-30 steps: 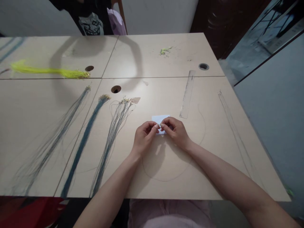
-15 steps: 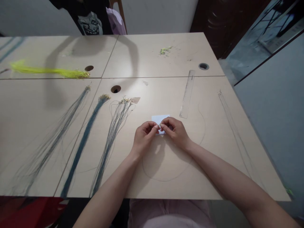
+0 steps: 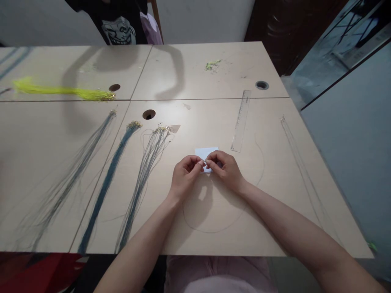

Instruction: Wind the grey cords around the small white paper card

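Note:
My left hand (image 3: 187, 173) and my right hand (image 3: 225, 169) meet fingertip to fingertip over a small white paper pad (image 3: 206, 152). Thumb and forefinger are pinched on each side, closed on a thin grey cord (image 3: 212, 232); the tiny part between the fingertips is mostly hidden. From beneath my hands the cord curves in a wide loop over the table, passing under my right forearm to a loose end beyond it. Left of my hands lies a bundle of grey cords (image 3: 148, 162) with gold-coloured metal ends.
A clear ruler (image 3: 241, 121) lies beyond my right hand. Further left are a blue cord bundle (image 3: 111, 175), another grey bundle (image 3: 82, 160) and a yellow bundle (image 3: 64, 91). Two cords (image 3: 297, 156) lie at the right. A person in a black shirt (image 3: 119, 24) is across the table (image 3: 195, 118).
My hands stay almost in place, with only a slight shift at the fingertips. Across the table, the person and their shadow have moved slightly right.

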`<state>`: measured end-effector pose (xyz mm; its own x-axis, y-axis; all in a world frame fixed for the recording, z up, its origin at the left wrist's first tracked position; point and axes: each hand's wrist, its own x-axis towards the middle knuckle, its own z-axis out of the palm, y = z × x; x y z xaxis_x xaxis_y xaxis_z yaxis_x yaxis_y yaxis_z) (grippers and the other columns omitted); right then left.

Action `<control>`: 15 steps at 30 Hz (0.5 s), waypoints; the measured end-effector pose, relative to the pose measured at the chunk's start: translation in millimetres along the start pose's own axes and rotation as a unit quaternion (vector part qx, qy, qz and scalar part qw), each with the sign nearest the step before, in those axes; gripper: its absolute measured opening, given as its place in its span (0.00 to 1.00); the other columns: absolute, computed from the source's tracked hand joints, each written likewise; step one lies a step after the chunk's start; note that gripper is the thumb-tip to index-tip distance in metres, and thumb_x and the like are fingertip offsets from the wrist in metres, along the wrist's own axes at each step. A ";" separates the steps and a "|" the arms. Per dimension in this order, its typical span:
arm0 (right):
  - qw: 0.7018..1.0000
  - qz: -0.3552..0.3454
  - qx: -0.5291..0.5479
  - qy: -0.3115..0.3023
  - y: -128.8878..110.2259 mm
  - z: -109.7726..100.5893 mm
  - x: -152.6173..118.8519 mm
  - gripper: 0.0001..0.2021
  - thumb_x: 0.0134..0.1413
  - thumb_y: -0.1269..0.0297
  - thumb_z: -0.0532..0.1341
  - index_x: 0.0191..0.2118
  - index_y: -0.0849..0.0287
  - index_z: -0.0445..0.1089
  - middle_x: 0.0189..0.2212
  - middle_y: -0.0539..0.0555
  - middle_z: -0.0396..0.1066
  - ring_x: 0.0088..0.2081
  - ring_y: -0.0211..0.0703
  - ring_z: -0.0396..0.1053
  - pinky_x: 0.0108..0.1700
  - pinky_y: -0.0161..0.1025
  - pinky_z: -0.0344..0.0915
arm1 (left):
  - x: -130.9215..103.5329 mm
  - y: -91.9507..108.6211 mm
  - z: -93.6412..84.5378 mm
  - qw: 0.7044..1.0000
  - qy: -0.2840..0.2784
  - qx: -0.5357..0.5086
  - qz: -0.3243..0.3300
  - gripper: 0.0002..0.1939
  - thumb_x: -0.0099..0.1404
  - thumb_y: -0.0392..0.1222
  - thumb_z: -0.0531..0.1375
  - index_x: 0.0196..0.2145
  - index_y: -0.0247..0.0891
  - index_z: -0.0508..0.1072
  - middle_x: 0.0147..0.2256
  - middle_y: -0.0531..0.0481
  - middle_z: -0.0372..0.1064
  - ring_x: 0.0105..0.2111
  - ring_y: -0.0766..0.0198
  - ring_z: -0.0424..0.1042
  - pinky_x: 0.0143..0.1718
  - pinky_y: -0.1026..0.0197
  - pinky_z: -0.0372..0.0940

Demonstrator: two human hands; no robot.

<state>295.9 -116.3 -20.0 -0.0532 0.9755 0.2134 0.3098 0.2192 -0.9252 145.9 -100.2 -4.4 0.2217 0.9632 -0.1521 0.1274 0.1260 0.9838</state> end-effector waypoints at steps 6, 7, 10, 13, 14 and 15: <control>1.000 0.001 -0.003 0.001 0.4 0.0 0.0 0.05 0.53 0.66 0.56 0.29 0.58 0.65 0.26 0.50 0.68 0.28 0.37 0.64 0.31 0.35 0.59 | 0.5 -0.1 -1.0 1.000 -0.005 0.009 -0.003 0.08 0.55 0.44 0.60 0.29 0.36 0.70 0.26 0.52 0.69 0.27 0.67 0.67 0.31 0.65 0.61; 1.000 0.001 -0.004 0.001 0.6 0.0 -0.1 0.05 0.53 0.66 0.56 0.29 0.58 0.65 0.26 0.50 0.68 0.28 0.37 0.64 0.31 0.35 0.59 | 0.6 -0.1 -1.1 1.000 -0.006 0.011 -0.004 0.08 0.55 0.44 0.60 0.29 0.36 0.70 0.26 0.52 0.69 0.27 0.67 0.67 0.31 0.65 0.61; 1.000 0.000 -0.005 0.000 1.4 0.0 -0.2 0.04 0.53 0.66 0.56 0.29 0.58 0.65 0.26 0.50 0.68 0.28 0.37 0.64 0.31 0.35 0.59 | 1.0 -0.3 -1.7 1.000 -0.012 0.012 -0.003 0.08 0.55 0.44 0.60 0.30 0.37 0.70 0.27 0.51 0.69 0.28 0.67 0.68 0.31 0.65 0.61; 1.000 -0.001 -0.006 -0.003 1.8 -0.1 -0.3 0.04 0.53 0.67 0.56 0.29 0.58 0.65 0.26 0.50 0.67 0.28 0.37 0.64 0.30 0.35 0.59 | 1.2 -1.4 -2.5 1.000 -0.020 0.013 -0.001 0.08 0.56 0.45 0.59 0.30 0.37 0.70 0.28 0.51 0.69 0.28 0.67 0.68 0.32 0.65 0.61; 1.000 -0.001 -0.007 -0.005 1.6 -0.2 -0.3 0.03 0.53 0.67 0.56 0.29 0.58 0.65 0.26 0.50 0.67 0.28 0.37 0.64 0.30 0.35 0.59 | 1.2 -1.8 -2.9 1.000 -0.023 0.013 -0.001 0.09 0.56 0.45 0.59 0.31 0.37 0.70 0.28 0.51 0.69 0.29 0.67 0.68 0.32 0.65 0.61; 1.000 -0.001 -0.007 -0.006 1.4 -0.3 -0.3 0.04 0.53 0.67 0.56 0.29 0.58 0.65 0.26 0.50 0.67 0.29 0.37 0.64 0.30 0.35 0.59 | 1.2 -2.4 -3.2 1.000 -0.028 0.013 0.000 0.09 0.56 0.45 0.59 0.31 0.37 0.70 0.28 0.51 0.69 0.29 0.67 0.68 0.32 0.65 0.61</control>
<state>296.6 -116.3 -21.3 -0.0655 0.9752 0.2113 0.3236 0.2211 -0.9200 142.7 -98.6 -6.6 0.2743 0.9485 -0.1586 0.1530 0.1198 0.9809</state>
